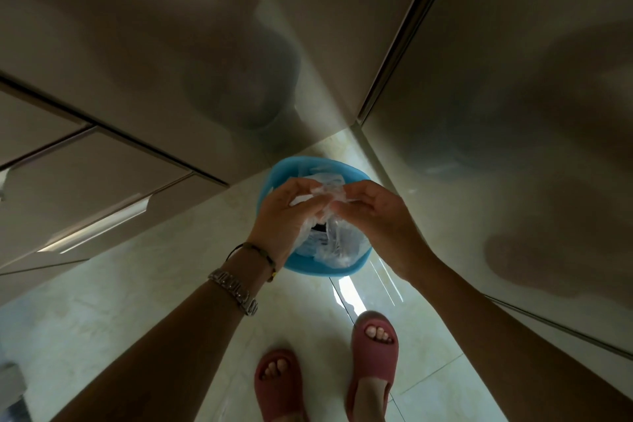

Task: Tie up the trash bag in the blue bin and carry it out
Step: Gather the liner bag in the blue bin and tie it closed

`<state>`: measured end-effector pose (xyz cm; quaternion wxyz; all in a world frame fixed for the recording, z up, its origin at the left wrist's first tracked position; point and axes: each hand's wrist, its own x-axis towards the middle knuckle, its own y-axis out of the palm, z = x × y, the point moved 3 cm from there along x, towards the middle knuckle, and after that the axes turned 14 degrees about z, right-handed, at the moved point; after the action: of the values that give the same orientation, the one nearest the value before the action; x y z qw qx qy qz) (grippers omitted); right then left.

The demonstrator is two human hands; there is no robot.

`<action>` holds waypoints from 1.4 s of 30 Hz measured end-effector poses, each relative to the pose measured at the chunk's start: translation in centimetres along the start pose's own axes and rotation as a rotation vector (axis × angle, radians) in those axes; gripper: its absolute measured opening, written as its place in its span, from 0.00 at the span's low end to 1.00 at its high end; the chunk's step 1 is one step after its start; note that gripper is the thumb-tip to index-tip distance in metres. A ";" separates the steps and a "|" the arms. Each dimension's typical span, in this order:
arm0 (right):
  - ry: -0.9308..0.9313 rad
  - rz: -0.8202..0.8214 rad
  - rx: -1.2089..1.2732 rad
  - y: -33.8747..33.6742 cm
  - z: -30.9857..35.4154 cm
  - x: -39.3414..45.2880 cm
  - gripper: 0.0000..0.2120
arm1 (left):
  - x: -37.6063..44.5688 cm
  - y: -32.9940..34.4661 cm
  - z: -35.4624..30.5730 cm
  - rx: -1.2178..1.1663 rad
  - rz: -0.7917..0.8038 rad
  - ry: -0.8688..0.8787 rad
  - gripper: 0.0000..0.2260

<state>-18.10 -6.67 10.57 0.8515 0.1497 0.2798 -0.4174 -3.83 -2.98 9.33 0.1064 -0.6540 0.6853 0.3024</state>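
A round blue bin [274, 178] stands on the pale tiled floor in a corner between glossy cabinets. A clear, crinkled trash bag [334, 243] sits inside it, its top gathered above the rim. My left hand [284, 216] and my right hand [380, 216] meet over the bin, both pinching the bunched bag top between their fingers. Dark contents show through a gap in the plastic. My left wrist wears a metal watch and a cord bracelet.
Glossy cabinet fronts [171, 44] rise behind and to the right [513, 113] of the bin. Drawer fronts [102, 195] are on the left. My feet in red slippers [373, 346] stand on the floor tiles [137, 284] just in front of the bin.
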 end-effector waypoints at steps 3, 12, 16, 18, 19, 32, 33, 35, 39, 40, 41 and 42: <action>-0.013 -0.061 0.035 -0.3 0.0 0.2 0.03 | -0.1 0.2 0.2 0.035 -0.017 0.013 0.09; -0.073 -0.162 0.059 -1.4 -0.2 0.2 0.02 | -0.9 0.0 -0.4 0.164 0.070 0.067 0.08; -0.061 -0.219 0.071 -1.5 -0.3 0.1 0.07 | -1.2 0.1 -1.1 0.335 0.124 0.071 0.08; -0.071 -0.177 0.033 -1.4 -0.2 0.0 0.07 | -1.4 0.0 -1.1 0.391 0.136 0.063 0.09; -0.078 -0.161 0.009 -1.5 -0.1 -0.1 0.06 | -1.5 0.1 -1.1 0.406 0.150 0.056 0.09; -0.118 -0.126 -0.064 -1.6 0.7 0.2 0.03 | -0.9 0.6 -1.9 0.689 0.046 0.025 0.14; -0.118 -0.126 -0.071 -1.5 0.7 0.2 0.03 | -0.8 0.7 -1.8 0.701 0.041 0.034 0.14; -0.116 -0.138 -0.095 -1.4 0.5 0.2 0.03 | -0.8 0.7 -1.8 0.780 0.023 0.038 0.13; -0.137 -0.152 -0.156 -1.4 0.0 0.0 0.02 | -0.4 0.4 -1.4 1.038 -0.056 0.049 0.09; -0.141 -0.152 -0.168 -1.4 -0.1 0.0 0.02 | -0.5 0.4 -1.6 1.081 -0.070 0.032 0.07; -0.144 -0.155 -0.184 -1.3 -0.1 0.0 0.03 | -0.6 0.5 -1.9 1.100 -0.081 0.047 0.07; -0.150 -0.155 -0.204 -1.1 -0.1 0.0 0.03 | -0.5 0.8 -2.0 1.097 -0.047 0.046 0.08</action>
<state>-19.00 -7.31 10.45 0.8459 0.0089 0.2671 -0.4615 -4.02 -3.65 11.42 0.4233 -0.5242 0.7297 -0.1163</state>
